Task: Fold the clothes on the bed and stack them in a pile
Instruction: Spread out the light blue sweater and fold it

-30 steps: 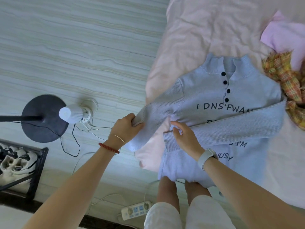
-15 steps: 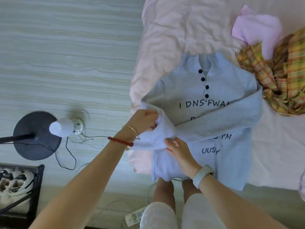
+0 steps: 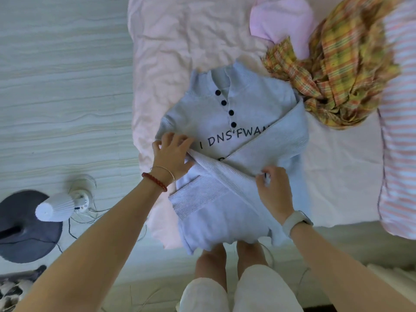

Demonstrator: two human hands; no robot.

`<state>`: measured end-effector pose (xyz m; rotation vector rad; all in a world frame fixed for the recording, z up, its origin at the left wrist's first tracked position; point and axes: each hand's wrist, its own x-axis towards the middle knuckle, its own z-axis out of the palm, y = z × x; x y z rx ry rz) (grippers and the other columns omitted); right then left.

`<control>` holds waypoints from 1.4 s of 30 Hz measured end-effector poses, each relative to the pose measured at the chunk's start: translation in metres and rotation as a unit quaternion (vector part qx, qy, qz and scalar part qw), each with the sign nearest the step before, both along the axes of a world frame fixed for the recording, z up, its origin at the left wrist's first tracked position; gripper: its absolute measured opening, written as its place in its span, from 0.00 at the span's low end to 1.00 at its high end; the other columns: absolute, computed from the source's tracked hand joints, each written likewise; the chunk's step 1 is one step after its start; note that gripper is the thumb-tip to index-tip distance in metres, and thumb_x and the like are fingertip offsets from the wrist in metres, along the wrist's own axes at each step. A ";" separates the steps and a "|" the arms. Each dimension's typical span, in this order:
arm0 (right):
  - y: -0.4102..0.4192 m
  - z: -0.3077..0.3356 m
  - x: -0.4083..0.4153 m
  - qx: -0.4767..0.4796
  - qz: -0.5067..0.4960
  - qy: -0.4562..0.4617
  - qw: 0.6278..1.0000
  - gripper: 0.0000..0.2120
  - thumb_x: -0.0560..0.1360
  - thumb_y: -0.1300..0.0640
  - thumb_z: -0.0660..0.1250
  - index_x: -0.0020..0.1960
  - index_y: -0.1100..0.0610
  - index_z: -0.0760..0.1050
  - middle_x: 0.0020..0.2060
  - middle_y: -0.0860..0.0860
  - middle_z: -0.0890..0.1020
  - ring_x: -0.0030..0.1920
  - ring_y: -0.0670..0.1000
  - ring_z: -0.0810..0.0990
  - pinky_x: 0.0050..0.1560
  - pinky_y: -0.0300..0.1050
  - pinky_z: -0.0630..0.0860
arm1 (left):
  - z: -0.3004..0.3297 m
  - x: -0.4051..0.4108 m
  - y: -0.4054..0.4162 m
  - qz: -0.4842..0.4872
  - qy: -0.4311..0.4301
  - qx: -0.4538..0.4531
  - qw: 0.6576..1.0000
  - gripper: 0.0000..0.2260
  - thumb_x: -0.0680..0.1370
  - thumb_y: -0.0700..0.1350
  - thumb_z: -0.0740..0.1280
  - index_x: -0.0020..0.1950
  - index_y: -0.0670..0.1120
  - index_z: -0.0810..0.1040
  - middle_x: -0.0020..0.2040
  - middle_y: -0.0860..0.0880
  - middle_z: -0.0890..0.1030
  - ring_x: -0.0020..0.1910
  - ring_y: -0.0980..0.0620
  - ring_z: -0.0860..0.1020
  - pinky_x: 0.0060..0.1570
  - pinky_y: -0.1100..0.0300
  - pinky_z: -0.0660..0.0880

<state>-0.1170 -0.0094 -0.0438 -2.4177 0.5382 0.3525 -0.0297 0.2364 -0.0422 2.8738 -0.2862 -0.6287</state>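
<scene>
A light blue knit sweater (image 3: 247, 104) with dark buttons and black lettering lies face up near the bed's front edge, its hem hanging over. Both sleeves are folded across its front, the left one on top. My left hand (image 3: 172, 154) rests with spread fingers on the sweater's left shoulder, where that sleeve turns. My right hand (image 3: 273, 190) pinches the folded left sleeve (image 3: 225, 176) near the sweater's right side. A yellow plaid garment (image 3: 337, 64), a pink garment (image 3: 281, 21) and a pink-and-white striped garment (image 3: 398, 131) lie unfolded on the bed to the right.
The bed has a wrinkled pale pink sheet (image 3: 180, 41). On the floor to the left stand a lamp with a dark round base (image 3: 24, 226) and a white head (image 3: 58, 206), with loose cables. A shoe rack (image 3: 13, 287) is at the bottom left.
The left sleeve, held out over the bed's edge a second ago, now lies folded across the sweater's front. My left hand moved up to the shoulder; my right hand moved right with the sleeve.
</scene>
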 end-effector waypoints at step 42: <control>-0.149 -0.014 0.002 -0.007 -0.005 0.418 0.909 0.18 0.73 0.43 0.65 0.54 0.56 0.75 0.44 0.54 0.81 0.46 0.57 0.80 0.51 0.49 0.76 | -0.041 -0.011 -0.067 -0.069 0.118 0.107 0.985 0.27 0.78 0.63 0.51 0.75 0.62 0.46 0.77 0.52 0.44 0.76 0.45 0.41 0.69 0.36 0.43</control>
